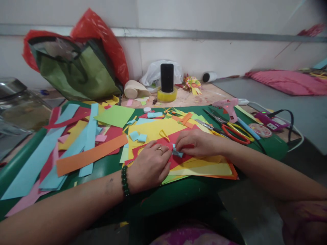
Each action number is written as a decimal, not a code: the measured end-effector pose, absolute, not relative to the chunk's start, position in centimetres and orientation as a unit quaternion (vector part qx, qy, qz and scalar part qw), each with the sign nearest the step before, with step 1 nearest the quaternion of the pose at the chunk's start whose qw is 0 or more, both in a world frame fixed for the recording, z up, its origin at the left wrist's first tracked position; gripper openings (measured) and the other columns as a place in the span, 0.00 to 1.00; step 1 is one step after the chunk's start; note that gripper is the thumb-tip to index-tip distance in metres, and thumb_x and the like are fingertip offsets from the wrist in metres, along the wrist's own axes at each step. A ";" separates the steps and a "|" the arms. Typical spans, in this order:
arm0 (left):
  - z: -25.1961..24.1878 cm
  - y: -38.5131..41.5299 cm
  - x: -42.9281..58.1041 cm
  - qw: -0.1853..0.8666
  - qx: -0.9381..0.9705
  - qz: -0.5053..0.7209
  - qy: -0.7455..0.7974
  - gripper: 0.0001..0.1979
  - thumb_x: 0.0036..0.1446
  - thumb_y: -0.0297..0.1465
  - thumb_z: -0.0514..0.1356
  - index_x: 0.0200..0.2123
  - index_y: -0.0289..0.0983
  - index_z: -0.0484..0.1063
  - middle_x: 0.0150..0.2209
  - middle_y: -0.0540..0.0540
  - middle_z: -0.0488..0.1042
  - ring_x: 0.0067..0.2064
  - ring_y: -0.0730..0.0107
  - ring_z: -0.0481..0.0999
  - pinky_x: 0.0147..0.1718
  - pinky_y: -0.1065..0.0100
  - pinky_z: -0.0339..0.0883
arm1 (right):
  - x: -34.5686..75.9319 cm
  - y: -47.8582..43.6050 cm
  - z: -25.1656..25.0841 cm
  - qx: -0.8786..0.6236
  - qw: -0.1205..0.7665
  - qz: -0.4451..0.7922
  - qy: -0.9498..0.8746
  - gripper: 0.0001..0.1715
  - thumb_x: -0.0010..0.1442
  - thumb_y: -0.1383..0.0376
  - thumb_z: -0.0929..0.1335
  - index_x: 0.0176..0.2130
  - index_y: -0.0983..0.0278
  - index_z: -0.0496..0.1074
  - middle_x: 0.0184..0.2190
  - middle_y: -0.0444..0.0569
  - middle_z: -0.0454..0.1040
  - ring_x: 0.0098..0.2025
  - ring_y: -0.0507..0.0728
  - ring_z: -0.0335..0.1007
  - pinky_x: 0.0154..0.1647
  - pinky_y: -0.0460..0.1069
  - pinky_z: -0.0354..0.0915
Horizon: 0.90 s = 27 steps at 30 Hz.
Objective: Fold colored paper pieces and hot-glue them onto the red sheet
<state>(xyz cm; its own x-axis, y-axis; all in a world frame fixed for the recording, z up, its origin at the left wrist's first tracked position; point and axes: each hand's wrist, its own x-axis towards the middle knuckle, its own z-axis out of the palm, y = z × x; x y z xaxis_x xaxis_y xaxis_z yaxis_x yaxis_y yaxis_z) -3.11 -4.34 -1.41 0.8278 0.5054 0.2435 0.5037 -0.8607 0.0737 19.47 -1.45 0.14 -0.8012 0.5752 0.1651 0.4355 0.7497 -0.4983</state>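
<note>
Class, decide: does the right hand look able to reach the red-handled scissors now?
Probably yes: red-handled scissors lie beside the right hand, nothing blocking, though it pinches a blue scrap.

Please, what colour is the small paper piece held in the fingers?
The paper piece is light blue; head view.

Both hands meet on the stack of sheets (204,168) mid-way across the mat (178,190), left hand (149,166) at 8 o'clock and right hand (198,143) at 2 o'clock of the paper scrap (176,152) pinched between them. From there the long strips (89,154) sprawl at 9, the scissors (230,131) and glue gun (230,107) sit at 2, and the phone (167,77) stands in the tape roll (167,95) at 12, with the bag (76,68) behind at 10.
</note>
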 end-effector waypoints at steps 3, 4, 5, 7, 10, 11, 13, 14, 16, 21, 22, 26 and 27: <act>-1.4 -4.4 -3.1 0.007 0.956 0.129 0.265 0.12 0.62 0.28 0.50 0.41 0.33 0.73 0.40 0.38 0.77 0.41 0.58 0.75 0.48 0.54 0.64 | 19.6 -1.5 0.4 -0.280 0.150 0.227 -0.921 0.11 0.60 0.71 0.66 0.39 0.65 0.79 0.36 0.52 0.79 0.39 0.54 0.74 0.42 0.47 0.68; -1.4 -4.4 -3.1 0.009 0.956 0.130 0.264 0.12 0.62 0.28 0.51 0.42 0.33 0.73 0.40 0.38 0.77 0.41 0.58 0.75 0.48 0.54 0.64 | 19.8 -1.5 0.7 -0.284 0.147 0.230 -0.919 0.12 0.60 0.70 0.67 0.40 0.65 0.79 0.38 0.52 0.79 0.40 0.55 0.74 0.43 0.48 0.67; -1.4 -4.4 -3.1 0.009 0.956 0.131 0.264 0.12 0.62 0.29 0.51 0.42 0.33 0.73 0.40 0.38 0.77 0.41 0.57 0.75 0.48 0.54 0.64 | 20.1 -1.6 1.0 -0.291 0.145 0.230 -0.917 0.12 0.60 0.68 0.66 0.42 0.64 0.79 0.41 0.52 0.79 0.42 0.55 0.74 0.45 0.48 0.67; -1.4 -4.3 -3.1 0.007 0.956 0.134 0.262 0.13 0.62 0.29 0.51 0.43 0.33 0.73 0.41 0.38 0.77 0.42 0.57 0.75 0.48 0.54 0.64 | 20.6 -1.6 1.8 -0.316 0.144 0.216 -0.913 0.15 0.62 0.66 0.65 0.46 0.63 0.78 0.48 0.54 0.77 0.47 0.57 0.73 0.48 0.50 0.66; -1.4 -4.3 -3.0 0.002 0.956 0.134 0.262 0.13 0.62 0.29 0.50 0.42 0.33 0.73 0.42 0.38 0.77 0.42 0.58 0.75 0.48 0.54 0.64 | 21.2 -1.8 2.8 -0.344 0.141 0.167 -0.913 0.18 0.63 0.68 0.62 0.46 0.61 0.78 0.54 0.54 0.72 0.52 0.60 0.70 0.53 0.55 0.64; -1.4 -4.3 -3.0 0.001 0.956 0.133 0.262 0.13 0.62 0.29 0.50 0.42 0.33 0.74 0.42 0.38 0.77 0.41 0.58 0.75 0.48 0.55 0.64 | 21.2 -1.8 2.9 -0.340 0.134 0.151 -0.918 0.19 0.62 0.69 0.62 0.46 0.60 0.78 0.54 0.54 0.71 0.53 0.61 0.68 0.54 0.56 0.63; -1.4 -4.3 -3.0 -0.001 0.956 0.133 0.263 0.13 0.63 0.29 0.50 0.41 0.33 0.74 0.41 0.39 0.77 0.41 0.58 0.75 0.48 0.55 0.64 | 20.8 -2.0 2.8 -0.318 0.113 0.124 -0.933 0.19 0.61 0.71 0.62 0.45 0.60 0.79 0.55 0.55 0.70 0.55 0.62 0.65 0.55 0.58 0.63; -1.4 -4.3 -3.1 -0.001 0.956 0.132 0.263 0.13 0.63 0.29 0.50 0.40 0.33 0.74 0.41 0.39 0.78 0.41 0.58 0.75 0.48 0.55 0.64 | 20.5 -2.0 2.7 -0.307 0.097 0.112 -0.940 0.19 0.60 0.71 0.62 0.44 0.60 0.79 0.55 0.55 0.69 0.55 0.62 0.64 0.55 0.59 0.62; -1.5 -4.3 -3.1 -0.002 0.956 0.132 0.262 0.13 0.63 0.29 0.50 0.41 0.32 0.74 0.41 0.39 0.78 0.42 0.58 0.75 0.48 0.55 0.64 | 19.9 -2.1 2.3 -0.291 0.066 0.095 -0.950 0.19 0.59 0.73 0.63 0.43 0.61 0.79 0.55 0.57 0.68 0.55 0.64 0.62 0.55 0.61 0.62; -1.6 -4.3 -3.1 -0.003 0.957 0.139 0.256 0.13 0.62 0.29 0.51 0.43 0.32 0.74 0.41 0.40 0.78 0.42 0.58 0.75 0.49 0.54 0.64 | 19.0 -2.0 1.8 -0.270 0.041 0.070 -0.959 0.19 0.59 0.74 0.63 0.42 0.62 0.80 0.55 0.59 0.68 0.56 0.65 0.60 0.56 0.63 0.61; -1.6 -4.3 -3.1 -0.005 0.957 0.140 0.255 0.14 0.62 0.29 0.51 0.43 0.32 0.74 0.41 0.40 0.78 0.42 0.58 0.75 0.49 0.54 0.64 | 19.0 -2.0 1.8 -0.269 0.042 0.067 -0.960 0.20 0.59 0.74 0.63 0.43 0.61 0.80 0.55 0.59 0.68 0.56 0.65 0.60 0.56 0.63 0.61; -1.5 -4.3 -3.1 -0.009 0.956 0.136 0.259 0.13 0.62 0.29 0.50 0.42 0.32 0.74 0.41 0.40 0.78 0.42 0.58 0.75 0.49 0.55 0.64 | 19.3 -1.7 1.7 -0.264 0.048 0.070 -0.961 0.19 0.60 0.73 0.63 0.42 0.61 0.80 0.54 0.58 0.70 0.55 0.64 0.61 0.55 0.61 0.62; -1.5 -4.3 -3.1 -0.008 0.956 0.134 0.260 0.13 0.62 0.29 0.51 0.42 0.32 0.74 0.41 0.40 0.78 0.42 0.58 0.75 0.49 0.55 0.64 | 19.4 -1.6 1.6 -0.266 0.055 0.072 -0.960 0.19 0.60 0.73 0.63 0.42 0.61 0.80 0.54 0.57 0.70 0.55 0.63 0.62 0.55 0.61 0.63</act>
<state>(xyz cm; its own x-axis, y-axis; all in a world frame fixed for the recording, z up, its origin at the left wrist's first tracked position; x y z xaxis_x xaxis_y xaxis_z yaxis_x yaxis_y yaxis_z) -3.10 -4.32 -1.52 0.8288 0.4956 0.2599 0.4999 -0.8644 0.0542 19.39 -1.60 1.62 -0.8528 0.5179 0.0672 0.5019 0.8484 -0.1683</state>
